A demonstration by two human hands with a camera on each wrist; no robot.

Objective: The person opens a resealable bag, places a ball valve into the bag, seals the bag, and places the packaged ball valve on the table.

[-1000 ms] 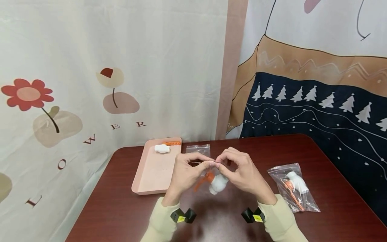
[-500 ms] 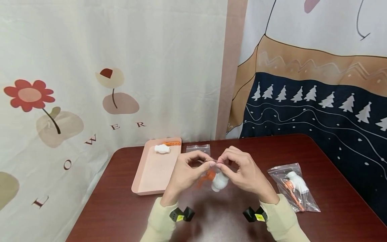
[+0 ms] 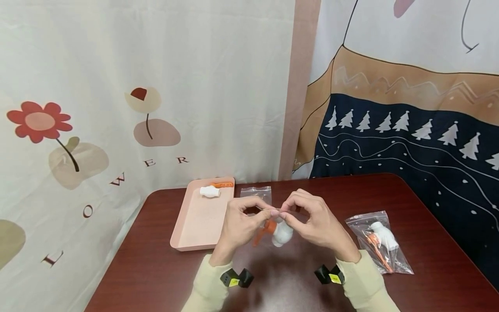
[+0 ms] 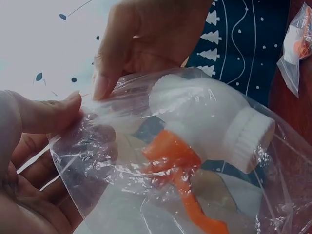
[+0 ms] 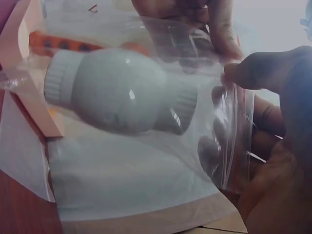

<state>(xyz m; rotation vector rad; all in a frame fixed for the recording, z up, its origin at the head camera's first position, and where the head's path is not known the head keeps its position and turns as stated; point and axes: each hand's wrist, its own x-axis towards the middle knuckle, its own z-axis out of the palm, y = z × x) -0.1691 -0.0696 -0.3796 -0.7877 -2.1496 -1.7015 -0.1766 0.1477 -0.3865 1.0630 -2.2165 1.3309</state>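
Note:
Both hands hold up a clear zip bag [image 4: 97, 156] over the table. The left hand [image 3: 239, 223] pinches its top edge between thumb and fingers. Close beside it, the right hand [image 3: 313, 223] pinches the same edge, thumb tips nearly meeting. Inside the bag hang a white pipe fitting [image 4: 204, 114] with a round middle and ribbed ends, like a ball valve body, and an orange handle [image 4: 178, 161]. In the right wrist view the fitting [image 5: 119, 92] lies sideways behind the film, and the zip strip [image 5: 233, 141] runs along the fingers.
A pink tray [image 3: 195, 225] at the left bears another white fitting [image 3: 210, 191] and an orange handle [image 3: 223, 185]. Behind the hands lies a flat clear bag [image 3: 256, 191]. At the right rests a filled zip bag [image 3: 380, 242]. Patterned curtains stand behind the table [image 3: 136, 268].
The held bag has swung slightly, and its fitting and orange handle have shifted beneath the fingers. Both hands keep their pinch with only small movements along the bag's edge.

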